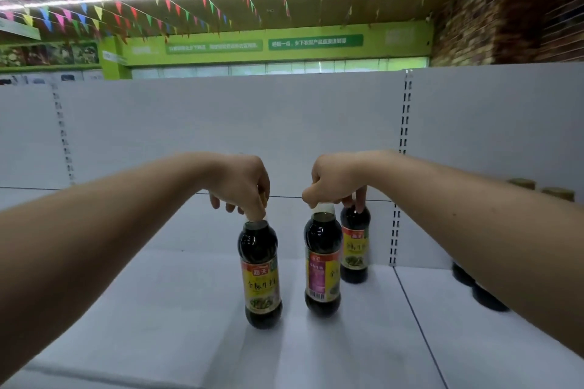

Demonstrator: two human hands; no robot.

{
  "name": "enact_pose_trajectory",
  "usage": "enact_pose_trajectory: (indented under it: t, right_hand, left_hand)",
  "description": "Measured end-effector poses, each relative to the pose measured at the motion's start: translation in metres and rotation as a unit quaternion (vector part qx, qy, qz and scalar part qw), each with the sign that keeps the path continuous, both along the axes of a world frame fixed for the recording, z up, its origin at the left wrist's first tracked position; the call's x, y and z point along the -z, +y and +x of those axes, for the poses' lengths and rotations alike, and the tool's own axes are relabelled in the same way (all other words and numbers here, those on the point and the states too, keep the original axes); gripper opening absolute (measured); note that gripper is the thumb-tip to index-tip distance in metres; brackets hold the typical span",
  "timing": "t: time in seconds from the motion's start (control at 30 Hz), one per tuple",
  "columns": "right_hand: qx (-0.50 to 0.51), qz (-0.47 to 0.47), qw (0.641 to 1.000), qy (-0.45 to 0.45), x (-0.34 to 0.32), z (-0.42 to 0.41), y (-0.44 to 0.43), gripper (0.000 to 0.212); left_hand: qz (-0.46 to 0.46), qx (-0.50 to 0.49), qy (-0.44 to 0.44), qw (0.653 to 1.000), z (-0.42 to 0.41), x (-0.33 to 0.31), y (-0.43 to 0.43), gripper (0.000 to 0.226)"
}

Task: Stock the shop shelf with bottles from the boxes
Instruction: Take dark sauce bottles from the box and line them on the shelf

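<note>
Three plastic bottles stand upright on the white shelf [158, 309], each filled up to the neck with dark liquid and wrapped in a yellow and red label. The left grip [243, 186] pinches the cap of the left bottle [260, 275], which stands about midway between the front and back edges. The right grip [335, 180] curls round the cap of the middle bottle [322, 265], and its fingers also reach the top of the rear bottle [355, 243], close to the back edge. Whether they hold that one cannot be told. Beyond the shelf's right edge, two more dark bottles [488, 297] show partly behind the right forearm.
</note>
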State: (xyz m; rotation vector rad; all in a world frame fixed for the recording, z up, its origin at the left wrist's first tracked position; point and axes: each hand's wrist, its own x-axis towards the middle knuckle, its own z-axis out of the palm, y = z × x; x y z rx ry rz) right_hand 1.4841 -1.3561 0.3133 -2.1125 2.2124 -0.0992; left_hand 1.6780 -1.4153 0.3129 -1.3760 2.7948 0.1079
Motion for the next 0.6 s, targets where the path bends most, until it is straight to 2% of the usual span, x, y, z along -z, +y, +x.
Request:
enact_pose_trajectory:
  t: [0.2, 0.6]
  right_hand:
    - [0.079, 0.009, 0.996, -0.038, 0.016, -0.016, -0.025, 0.037]
    - [0.199, -0.009, 0.979, -0.042, 0.026, -0.014, -0.064, 0.040]
  left_hand:
    - [-0.013, 0.065, -0.018, 0.998, -0.038, 0.005, -0.040, 0.022]
    - [-0.007, 0.148, -0.032, 0.988, -0.074, 0.013, -0.104, 0.019]
